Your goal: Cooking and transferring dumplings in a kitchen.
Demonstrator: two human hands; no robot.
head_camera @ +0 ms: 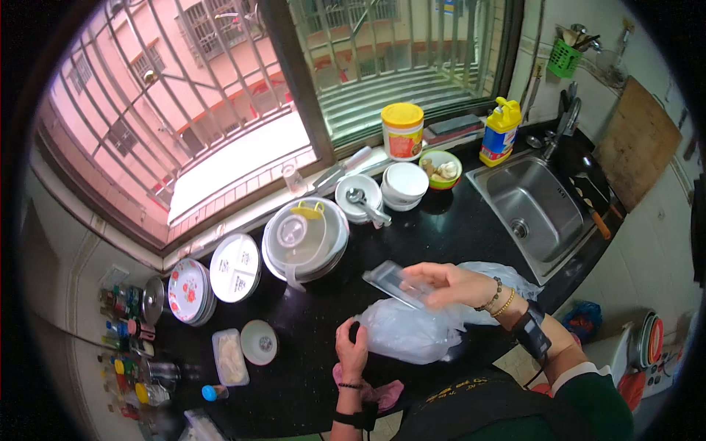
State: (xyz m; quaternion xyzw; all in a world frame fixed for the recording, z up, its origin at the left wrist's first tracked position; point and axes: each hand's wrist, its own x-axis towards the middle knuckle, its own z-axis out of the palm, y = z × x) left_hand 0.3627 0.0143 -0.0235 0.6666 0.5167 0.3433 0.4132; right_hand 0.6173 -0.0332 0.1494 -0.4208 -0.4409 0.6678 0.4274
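My right hand (449, 284) holds a clear plastic container or lid (398, 284) by its right end, above the black counter. Under it lies a white plastic bag (408, 333) with bulky contents that I cannot make out. My left hand (352, 344) is at the bag's left side, its thumb and fingers curled around a small dark thing (354, 331), too unclear to name. A pink cloth (386, 394) lies beside my left wrist. Another white plastic bag (496, 273) rests behind my right wrist, close to the sink.
A steel sink (538, 215) is at the right. Along the window stand stacked plates (190, 292), a divided plate (235, 267), nested basins (306, 237), white bowls (405, 182) and a yellow-lidded tub (402, 129). A food container (230, 357) and a bowl (260, 342) stand left.
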